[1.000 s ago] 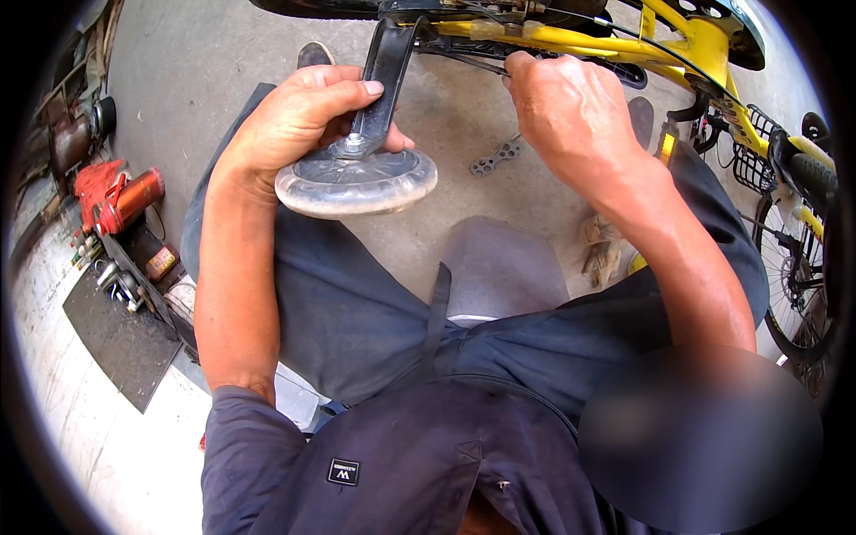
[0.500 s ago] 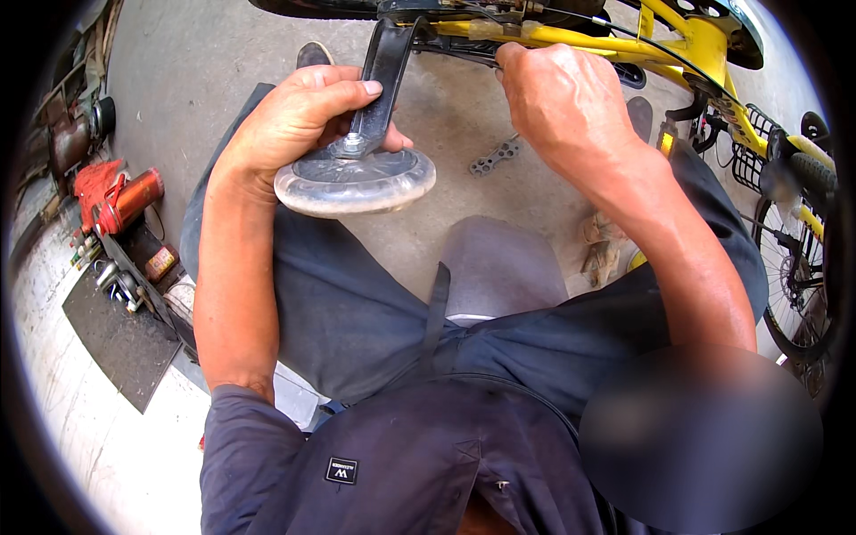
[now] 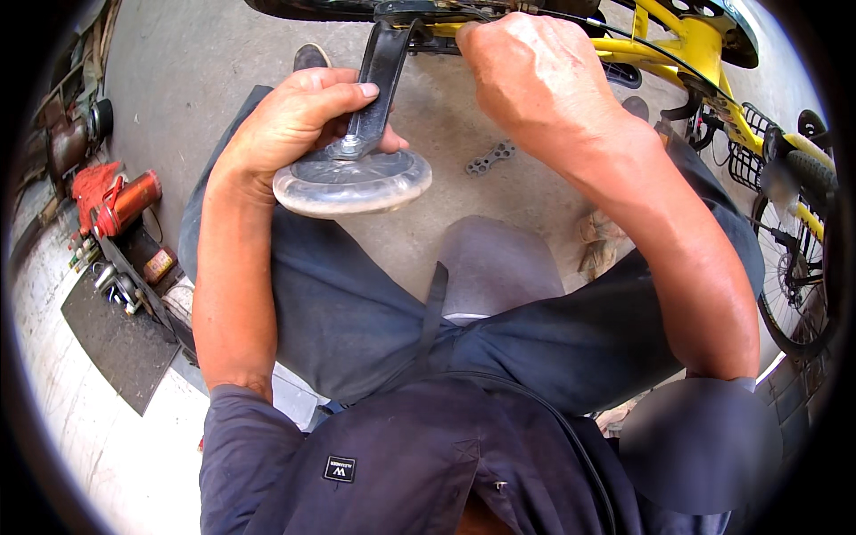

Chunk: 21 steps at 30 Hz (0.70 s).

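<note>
My left hand [image 3: 285, 120] is closed around the black metal arm of a training wheel [image 3: 352, 185], thumb on top and fingertips showing past its far side. The wheel has a clear, greyish rim and is bolted to the arm's near end. At its upper end the black arm [image 3: 385, 67] meets the wheel area of a yellow bicycle [image 3: 697, 49]. My right hand [image 3: 539, 76] is a fist just right of that joint, knuckles up, in front of the yellow frame. What it grips is hidden beneath the fingers.
A flat multi-hole spanner [image 3: 490, 159] lies on the concrete floor between my feet. On the left are a red cylinder [image 3: 138, 196], a dark tool tray and a black mat [image 3: 120, 334]. Another bicycle's wheel [image 3: 792, 267] stands at the right. Between my knees is a grey seat [image 3: 499, 267].
My right fist has moved left and slightly up, closer to the joint of the black arm. The left hand and training wheel have barely shifted.
</note>
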Available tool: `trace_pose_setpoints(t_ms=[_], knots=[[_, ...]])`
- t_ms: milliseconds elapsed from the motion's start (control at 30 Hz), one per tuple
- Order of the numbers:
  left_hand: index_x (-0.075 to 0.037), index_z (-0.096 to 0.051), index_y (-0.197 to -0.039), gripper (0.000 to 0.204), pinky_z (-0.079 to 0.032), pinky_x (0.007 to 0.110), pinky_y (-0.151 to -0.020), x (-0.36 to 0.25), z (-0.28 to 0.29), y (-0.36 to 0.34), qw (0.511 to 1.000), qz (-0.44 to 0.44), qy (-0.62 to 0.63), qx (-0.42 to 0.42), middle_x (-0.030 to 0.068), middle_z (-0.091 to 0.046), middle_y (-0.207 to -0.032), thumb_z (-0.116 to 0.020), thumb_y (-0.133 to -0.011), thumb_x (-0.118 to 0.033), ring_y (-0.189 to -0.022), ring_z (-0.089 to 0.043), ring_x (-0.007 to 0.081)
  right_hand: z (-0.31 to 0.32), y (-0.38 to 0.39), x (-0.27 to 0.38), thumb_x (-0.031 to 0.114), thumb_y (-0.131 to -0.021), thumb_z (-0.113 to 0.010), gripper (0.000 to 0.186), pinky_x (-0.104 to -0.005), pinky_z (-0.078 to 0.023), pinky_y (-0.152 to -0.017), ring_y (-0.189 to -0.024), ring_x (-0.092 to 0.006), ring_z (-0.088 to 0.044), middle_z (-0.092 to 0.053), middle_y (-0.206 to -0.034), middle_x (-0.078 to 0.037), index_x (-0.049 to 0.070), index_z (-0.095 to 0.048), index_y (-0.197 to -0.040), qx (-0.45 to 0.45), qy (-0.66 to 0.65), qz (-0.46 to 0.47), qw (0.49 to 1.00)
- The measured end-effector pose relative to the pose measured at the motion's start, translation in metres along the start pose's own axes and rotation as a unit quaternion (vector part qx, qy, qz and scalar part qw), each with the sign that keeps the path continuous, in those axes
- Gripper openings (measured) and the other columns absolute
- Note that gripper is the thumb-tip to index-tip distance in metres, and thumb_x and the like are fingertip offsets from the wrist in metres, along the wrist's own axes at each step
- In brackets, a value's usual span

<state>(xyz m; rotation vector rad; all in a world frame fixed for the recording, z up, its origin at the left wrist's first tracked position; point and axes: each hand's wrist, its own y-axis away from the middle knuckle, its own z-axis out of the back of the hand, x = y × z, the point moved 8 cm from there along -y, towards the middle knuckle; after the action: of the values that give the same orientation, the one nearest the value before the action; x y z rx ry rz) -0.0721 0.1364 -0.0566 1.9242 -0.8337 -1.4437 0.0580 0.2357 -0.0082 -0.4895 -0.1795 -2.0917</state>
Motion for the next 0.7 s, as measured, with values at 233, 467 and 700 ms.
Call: trace_pose_setpoints(t_ms=[233,467,700], knots=[[0.005,-0.059,-0.096,0.025,-0.054,0.033,-0.08,0.001,0.001,0.0,1.0,0.002,0.008,0.0,0.0129,-0.068,-0.077,-0.054,-0.094,-0.019,-0.083,-0.069,0.0256,-0.007,0.004,-0.003,0.009,-0.073,-0.06,0.012,-0.039,-0.053,-0.067,-0.076,-0.0313,-0.068,-0.068,-0.076,-0.017,0.006,-0.071,-0.074,0.054,0.039,-0.021,0.998],[0.006,-0.059,-0.096,0.026,-0.054,0.032,-0.08,0.001,0.0,0.0,1.0,0.001,0.007,0.006,0.0125,-0.068,-0.076,-0.055,-0.093,-0.02,-0.084,-0.069,0.0252,-0.012,0.012,-0.013,0.009,-0.073,-0.059,0.012,-0.0387,-0.053,-0.067,-0.077,-0.0312,-0.068,-0.068,-0.077,-0.016,0.006,-0.071,-0.074,0.06,0.04,-0.045,0.996],[0.005,-0.059,-0.096,0.025,-0.054,0.031,-0.079,-0.002,-0.001,0.001,1.0,0.0,-0.007,-0.005,0.0134,-0.068,-0.077,-0.055,-0.093,-0.02,-0.083,-0.07,0.0251,-0.031,0.021,-0.033,0.012,-0.081,-0.056,0.013,-0.0459,-0.047,-0.066,-0.076,-0.0382,-0.062,-0.063,-0.072,-0.02,0.002,-0.064,-0.078,0.079,0.029,-0.055,0.995]])
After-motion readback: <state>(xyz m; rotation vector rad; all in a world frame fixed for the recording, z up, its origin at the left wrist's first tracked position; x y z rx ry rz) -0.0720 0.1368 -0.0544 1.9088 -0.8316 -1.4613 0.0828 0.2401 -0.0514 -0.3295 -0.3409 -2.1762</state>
